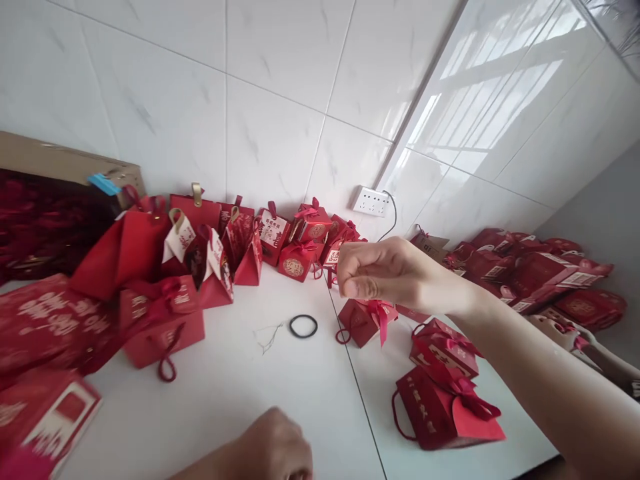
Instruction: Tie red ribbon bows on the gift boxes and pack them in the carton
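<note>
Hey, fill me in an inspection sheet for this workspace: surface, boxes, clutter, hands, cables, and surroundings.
Surface: white tabletop, crossed by a dark seam.
Boxes: bow-tied red gift box just below the right hand in view; more red gift boxes stand along the tiled wall.
Clutter: black ring, possibly a hair tie, beside loose threads.
Hands: right raised, fingers curled; left hand curled, cut off by the frame. Cannot tell whether either holds anything.
Cables: black cord from a white power strip.
Surroundings: cardboard carton at left; another person's hands at far right.
</note>
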The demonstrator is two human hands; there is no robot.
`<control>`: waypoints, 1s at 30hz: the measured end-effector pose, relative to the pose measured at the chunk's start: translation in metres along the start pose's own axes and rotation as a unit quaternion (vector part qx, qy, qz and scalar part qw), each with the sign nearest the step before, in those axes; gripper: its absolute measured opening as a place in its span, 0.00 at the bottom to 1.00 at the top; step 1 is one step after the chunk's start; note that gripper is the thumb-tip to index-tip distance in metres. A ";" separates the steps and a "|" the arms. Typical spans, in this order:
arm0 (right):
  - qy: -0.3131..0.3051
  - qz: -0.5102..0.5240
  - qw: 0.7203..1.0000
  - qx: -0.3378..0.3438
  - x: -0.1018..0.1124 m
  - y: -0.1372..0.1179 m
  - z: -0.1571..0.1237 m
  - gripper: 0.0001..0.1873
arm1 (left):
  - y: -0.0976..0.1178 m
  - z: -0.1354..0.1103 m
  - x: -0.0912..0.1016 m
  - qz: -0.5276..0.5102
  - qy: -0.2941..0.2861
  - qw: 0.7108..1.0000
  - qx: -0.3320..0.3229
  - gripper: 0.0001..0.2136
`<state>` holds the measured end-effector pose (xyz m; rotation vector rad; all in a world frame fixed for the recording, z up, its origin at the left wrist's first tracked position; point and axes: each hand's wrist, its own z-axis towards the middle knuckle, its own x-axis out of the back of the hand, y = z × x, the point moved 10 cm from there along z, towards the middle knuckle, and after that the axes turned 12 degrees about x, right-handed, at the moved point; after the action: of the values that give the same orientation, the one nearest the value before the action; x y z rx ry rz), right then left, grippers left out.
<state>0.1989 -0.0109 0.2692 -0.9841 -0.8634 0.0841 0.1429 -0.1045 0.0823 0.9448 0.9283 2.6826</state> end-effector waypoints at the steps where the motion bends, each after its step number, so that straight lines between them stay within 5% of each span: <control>1: 0.000 -0.006 1.000 0.007 -0.008 -0.010 0.000 0.06 | 0.010 0.003 0.007 -0.008 0.014 1.000 -0.004 0.09; 3: 0.003 -0.023 1.000 0.020 -0.023 -0.029 -0.002 0.06 | 0.041 0.006 0.034 -0.033 0.072 0.997 -0.023 0.03; 5: 0.006 -0.043 0.999 0.030 -0.040 -0.046 -0.006 0.06 | 0.086 0.001 0.068 -0.060 0.125 0.988 -0.070 0.09; 9: 0.008 -0.080 0.995 0.059 -0.073 -0.082 -0.013 0.06 | 0.131 -0.016 0.142 -0.040 0.291 0.956 0.020 0.23; 11: -0.006 -0.092 0.992 0.082 -0.090 -0.100 -0.015 0.06 | 0.135 -0.024 0.161 -0.010 0.322 0.943 0.083 0.23; 15: -0.032 -0.105 0.987 0.117 -0.118 -0.127 -0.018 0.07 | 0.139 -0.041 0.167 0.069 0.295 0.942 0.141 0.04; 21: -0.043 -0.105 0.985 0.130 -0.145 -0.140 -0.022 0.06 | 0.158 -0.085 0.183 0.034 0.344 0.928 0.138 0.06; 26: -0.061 -0.105 0.983 0.135 -0.163 -0.146 -0.027 0.05 | 0.180 -0.124 0.215 -0.050 0.475 0.874 0.087 0.04; 28: -0.069 -0.110 0.983 0.131 -0.169 -0.149 -0.029 0.05 | 0.183 -0.123 0.220 -0.044 0.466 0.877 0.103 0.07; 30: -0.077 -0.112 0.982 0.132 -0.175 -0.152 -0.030 0.05 | 0.177 -0.109 0.212 -0.027 0.392 0.907 0.155 0.17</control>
<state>0.0550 -0.1945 0.2713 -0.6330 -1.0710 0.0804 -0.0807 -0.2306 0.2317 -0.2035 1.5114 2.9241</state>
